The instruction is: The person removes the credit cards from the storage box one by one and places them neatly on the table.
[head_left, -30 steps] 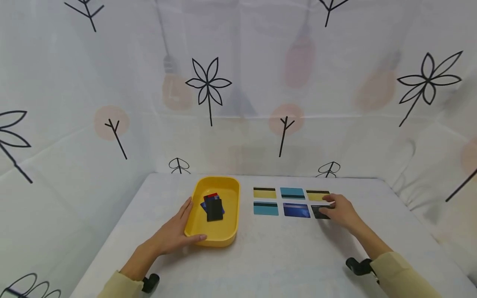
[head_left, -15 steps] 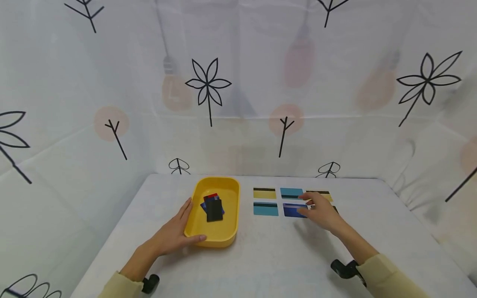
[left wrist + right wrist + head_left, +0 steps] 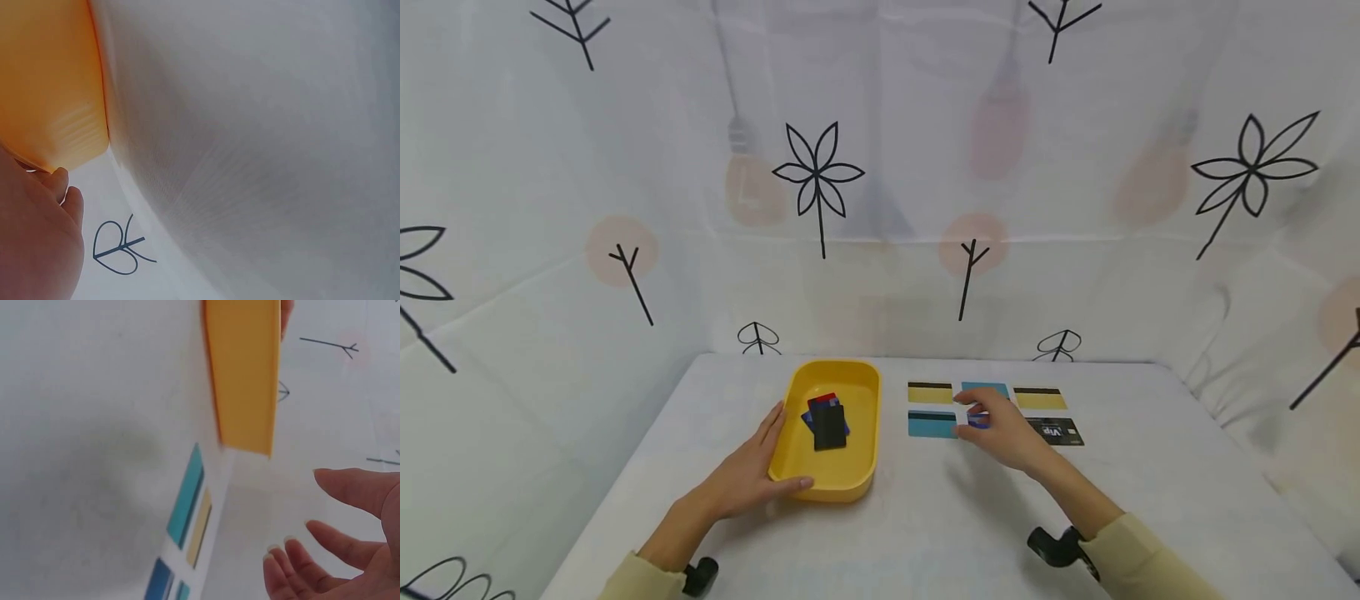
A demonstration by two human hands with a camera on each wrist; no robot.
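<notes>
A yellow plastic tray (image 3: 861, 475) stands on the table, holding a small pile of cards with a black card (image 3: 830, 428) on top. My left hand (image 3: 741, 477) rests against its left side and near corner, fingers fairly straight and thumb along the front rim. To the right, several bank-style cards lie in two rows. My right hand (image 3: 1006, 429) hovers over the middle column with thumb and fingers apart, holding nothing. It partly hides a blue card (image 3: 977, 421) and a teal card (image 3: 988, 388). Another teal card (image 3: 932, 424) lies just left of its fingertips.
A yellow card (image 3: 930, 393) is at the back left of the rows. At the right end lie another yellow card (image 3: 1040, 399) and a black "Vip" card (image 3: 1060, 432). A patterned white cloth (image 3: 880, 300) hangs behind the white table (image 3: 880, 550).
My right hand has moved left across the cards, from the rightmost column to the middle one, uncovering the black "Vip" card. My left hand stays at the tray.
</notes>
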